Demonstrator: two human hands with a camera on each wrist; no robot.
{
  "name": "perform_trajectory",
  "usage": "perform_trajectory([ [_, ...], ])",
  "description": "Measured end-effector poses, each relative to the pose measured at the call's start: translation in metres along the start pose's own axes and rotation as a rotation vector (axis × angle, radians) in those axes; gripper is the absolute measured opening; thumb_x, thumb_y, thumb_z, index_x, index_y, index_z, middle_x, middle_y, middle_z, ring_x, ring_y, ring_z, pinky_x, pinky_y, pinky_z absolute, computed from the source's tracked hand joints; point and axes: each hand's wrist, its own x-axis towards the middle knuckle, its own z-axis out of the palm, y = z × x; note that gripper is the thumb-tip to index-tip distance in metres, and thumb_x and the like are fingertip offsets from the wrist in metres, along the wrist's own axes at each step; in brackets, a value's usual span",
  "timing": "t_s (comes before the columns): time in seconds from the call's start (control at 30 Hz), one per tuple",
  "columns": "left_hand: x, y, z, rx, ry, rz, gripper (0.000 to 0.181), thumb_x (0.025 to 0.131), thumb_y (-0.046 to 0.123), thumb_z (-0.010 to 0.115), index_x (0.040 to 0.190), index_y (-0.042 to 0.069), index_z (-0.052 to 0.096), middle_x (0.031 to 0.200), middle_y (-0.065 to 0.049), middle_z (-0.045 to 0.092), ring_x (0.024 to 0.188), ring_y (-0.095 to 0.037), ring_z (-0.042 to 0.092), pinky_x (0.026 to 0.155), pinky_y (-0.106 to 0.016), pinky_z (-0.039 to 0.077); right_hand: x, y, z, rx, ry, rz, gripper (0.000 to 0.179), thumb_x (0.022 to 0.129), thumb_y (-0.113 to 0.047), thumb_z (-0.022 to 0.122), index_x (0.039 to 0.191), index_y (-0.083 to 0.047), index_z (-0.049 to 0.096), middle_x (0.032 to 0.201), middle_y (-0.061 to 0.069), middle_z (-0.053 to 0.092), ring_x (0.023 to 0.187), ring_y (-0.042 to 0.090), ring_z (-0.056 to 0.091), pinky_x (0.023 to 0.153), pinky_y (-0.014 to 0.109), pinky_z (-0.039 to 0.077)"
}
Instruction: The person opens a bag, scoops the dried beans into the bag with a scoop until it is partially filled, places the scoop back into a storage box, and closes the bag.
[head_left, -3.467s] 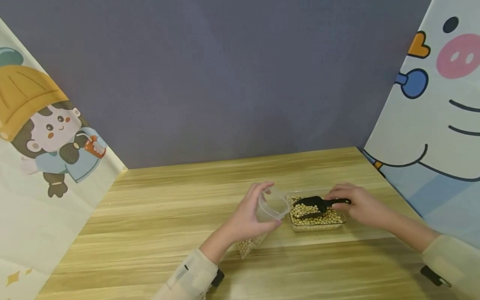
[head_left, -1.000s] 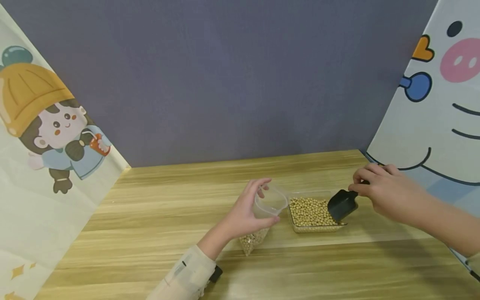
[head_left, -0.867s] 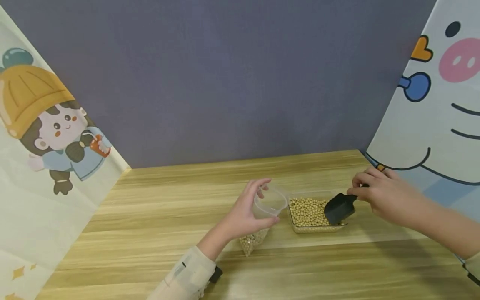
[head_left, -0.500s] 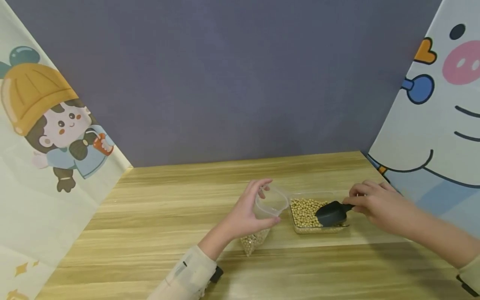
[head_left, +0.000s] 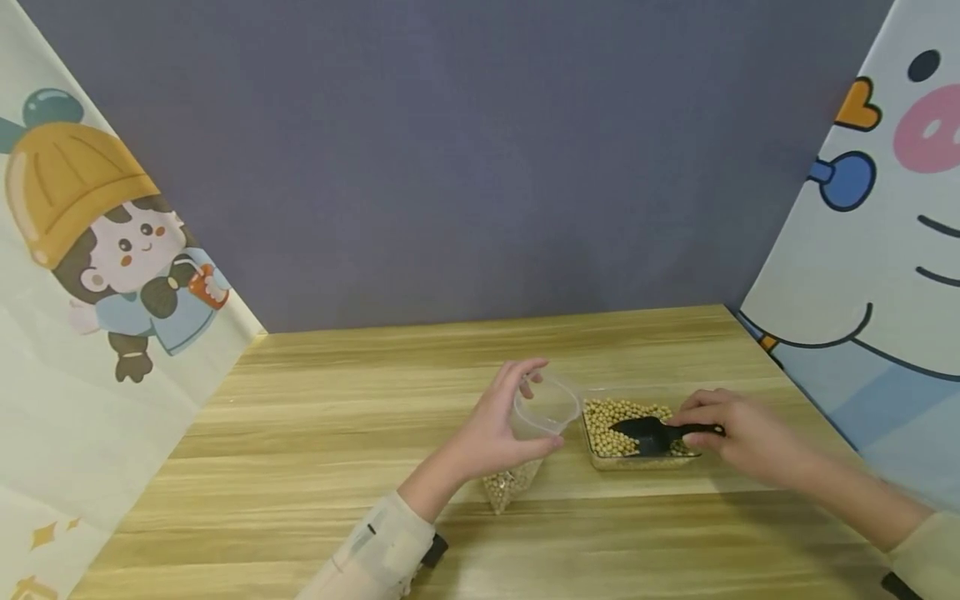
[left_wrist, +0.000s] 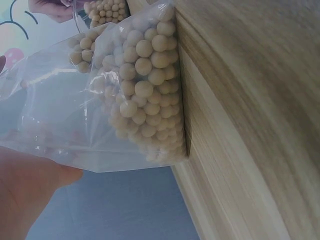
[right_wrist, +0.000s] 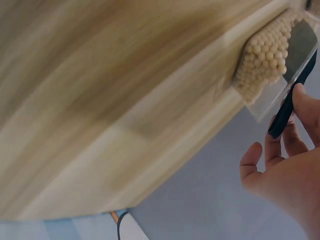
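Observation:
My left hand (head_left: 491, 429) holds a clear plastic bag (left_wrist: 55, 110) by its rounded open mouth, with thumb and fingers on opposite sides. Pale round beans (left_wrist: 145, 90) fill the lower part of the bag, which stands on the table. To its right sits a clear rectangular container (head_left: 637, 463) of beans (head_left: 603, 423). My right hand (head_left: 738, 429) pinches the handle of a black scoop (head_left: 651, 433), whose blade lies low among the beans, roughly level. In the right wrist view, thumb and fingers are on the scoop handle (right_wrist: 284, 117).
The wood-grain table (head_left: 337, 450) ends at a grey back panel (head_left: 480, 167). Cartoon-printed panels stand on the left (head_left: 45, 400) and right (head_left: 840, 275). The bag and container are close side by side.
Over the last second my right hand has come down and left, bringing the scoop from a steep tilt at the container's right end to nearly level in the beans. My left hand stays put.

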Motion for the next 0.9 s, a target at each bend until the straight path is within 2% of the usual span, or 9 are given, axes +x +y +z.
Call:
perform_trajectory([
  [0.27, -0.003, -0.001, 0.003, 0.004, -0.001, 0.003, 0.098, 0.082, 0.027, 0.088, 0.163, 0.018, 0.035, 0.148, -0.007, 0.052, 0.126, -0.023, 0.052, 0.095, -0.033, 0.059, 0.002, -0.005, 0.010, 0.006, 0.030, -0.009, 0.028, 0.089, -0.011, 0.083, 0.116, -0.018, 0.082, 0.111, -0.008, 0.071, 0.096, 0.012, 0.065, 0.070, 0.027, 0.052],
  [0.5, -0.002, -0.001, 0.003, 0.003, 0.003, 0.012, 0.098, 0.082, 0.026, 0.089, 0.163, 0.018, 0.035, 0.149, -0.010, 0.052, 0.126, -0.024, 0.052, 0.095, -0.032, 0.059, -0.002, 0.001, 0.012, 0.038, 0.015, 0.058, 0.029, 0.090, -0.013, 0.082, 0.119, -0.019, 0.080, 0.117, -0.004, 0.072, 0.104, 0.022, 0.067, 0.075, 0.030, 0.056],
  [0.57, -0.001, -0.001, 0.003, 0.000, 0.006, 0.018, 0.098, 0.081, 0.026, 0.089, 0.163, 0.018, 0.035, 0.149, -0.011, 0.052, 0.127, -0.027, 0.053, 0.096, -0.033, 0.058, -0.003, 0.004, 0.012, 0.041, 0.036, 0.055, 0.030, 0.089, -0.012, 0.082, 0.118, -0.019, 0.080, 0.117, -0.004, 0.072, 0.105, 0.018, 0.067, 0.077, 0.030, 0.058],
  [0.67, 0.000, -0.002, 0.003, 0.001, 0.006, 0.024, 0.098, 0.081, 0.025, 0.089, 0.163, 0.020, 0.036, 0.148, -0.008, 0.052, 0.127, -0.028, 0.054, 0.097, -0.033, 0.056, -0.005, 0.012, 0.012, 0.042, 0.093, 0.037, 0.030, 0.087, -0.009, 0.083, 0.116, -0.018, 0.080, 0.114, -0.005, 0.074, 0.104, 0.005, 0.065, 0.078, 0.028, 0.059],
  [0.77, 0.001, -0.002, 0.003, 0.002, 0.008, 0.031, 0.098, 0.081, 0.025, 0.090, 0.162, 0.020, 0.036, 0.148, -0.006, 0.052, 0.127, -0.026, 0.054, 0.098, -0.033, 0.056, -0.007, 0.020, 0.012, 0.079, 0.131, 0.044, 0.030, 0.088, -0.005, 0.081, 0.115, -0.016, 0.080, 0.112, -0.002, 0.074, 0.102, -0.008, 0.059, 0.073, 0.025, 0.056],
  [0.9, 0.002, -0.001, 0.003, 0.005, 0.010, 0.030, 0.098, 0.081, 0.025, 0.090, 0.163, 0.019, 0.036, 0.147, -0.007, 0.052, 0.126, -0.027, 0.054, 0.096, -0.032, 0.056, -0.009, 0.029, 0.007, 0.147, 0.159, 0.075, 0.029, 0.090, -0.001, 0.079, 0.117, -0.012, 0.079, 0.112, 0.007, 0.073, 0.096, -0.013, 0.055, 0.064, 0.023, 0.050],
])
